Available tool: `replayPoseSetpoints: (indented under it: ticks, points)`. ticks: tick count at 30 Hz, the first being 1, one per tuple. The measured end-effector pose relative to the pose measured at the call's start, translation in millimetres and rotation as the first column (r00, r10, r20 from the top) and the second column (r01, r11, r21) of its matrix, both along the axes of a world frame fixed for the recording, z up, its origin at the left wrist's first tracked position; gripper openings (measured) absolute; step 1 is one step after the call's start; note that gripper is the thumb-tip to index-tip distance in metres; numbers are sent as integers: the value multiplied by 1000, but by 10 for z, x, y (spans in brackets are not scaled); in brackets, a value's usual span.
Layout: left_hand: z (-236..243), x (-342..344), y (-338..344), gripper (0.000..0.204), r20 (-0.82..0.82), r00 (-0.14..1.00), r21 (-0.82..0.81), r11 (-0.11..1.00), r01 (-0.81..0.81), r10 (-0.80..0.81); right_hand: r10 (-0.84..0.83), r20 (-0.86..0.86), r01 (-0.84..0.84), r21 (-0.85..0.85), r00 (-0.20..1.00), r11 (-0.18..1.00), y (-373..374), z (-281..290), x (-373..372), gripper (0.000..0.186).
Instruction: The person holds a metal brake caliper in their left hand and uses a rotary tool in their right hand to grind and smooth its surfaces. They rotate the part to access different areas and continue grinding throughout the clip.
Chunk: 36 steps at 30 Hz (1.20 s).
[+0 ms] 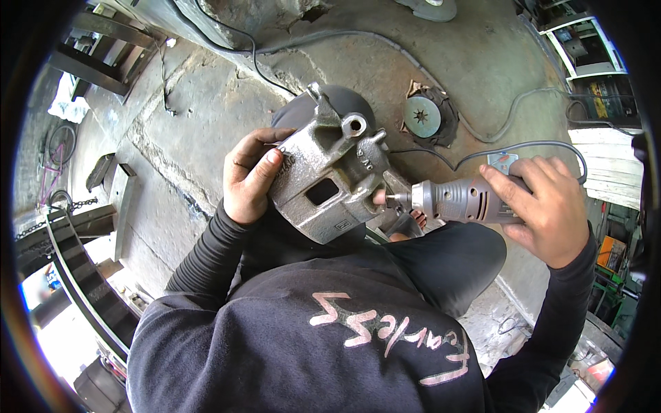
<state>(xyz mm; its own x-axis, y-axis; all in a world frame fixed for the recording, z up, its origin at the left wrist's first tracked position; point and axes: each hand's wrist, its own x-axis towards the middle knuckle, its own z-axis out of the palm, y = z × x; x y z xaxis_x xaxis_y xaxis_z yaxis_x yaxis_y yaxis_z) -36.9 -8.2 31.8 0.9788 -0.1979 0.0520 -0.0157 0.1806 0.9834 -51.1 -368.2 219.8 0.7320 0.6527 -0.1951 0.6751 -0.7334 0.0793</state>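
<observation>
My left hand (249, 175) grips a grey cast-metal brake caliper (330, 172) by its left side and holds it tilted above my lap. A rectangular window and a round boss with a hole show on its upper face. My right hand (547, 206) is wrapped around a grey electric rotary tool (458, 199), held level and pointing left. The tool's small bit (394, 201) touches the caliper's right edge. Its grey cord (523, 146) loops away behind my right hand.
A round slotted metal disc (422, 115) lies on the stained concrete floor (206, 103) beyond the caliper. Cables (330, 38) snake across the floor. A dark metal frame with a chain (76, 241) stands at the left, white-framed shelving (585, 48) at the upper right.
</observation>
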Motion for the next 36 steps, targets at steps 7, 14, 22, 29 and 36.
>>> replayPoseSetpoints:
  ticks: [7,14,22,29,36]
  points:
    - [-15,13,4,34,-9,1000,-14,1000,10,-10,18,44,-19,21,999,1000,12,-24,24,87]
    - [-45,18,12,35,-7,1000,-21,1000,1,-1,-18,28,18,6,999,1000,16,-1,66,86]
    - [-47,26,13,36,-16,1000,-21,1000,2,-2,50,112,-48,-14,992,999,-18,-47,130,74]
    - [-54,32,17,36,-11,1000,-22,1000,-15,15,48,124,-45,-26,991,999,-12,-43,109,71]
    - [-65,27,26,37,-18,1000,-10,1000,-20,20,48,142,-44,-27,989,999,-17,-57,87,70]
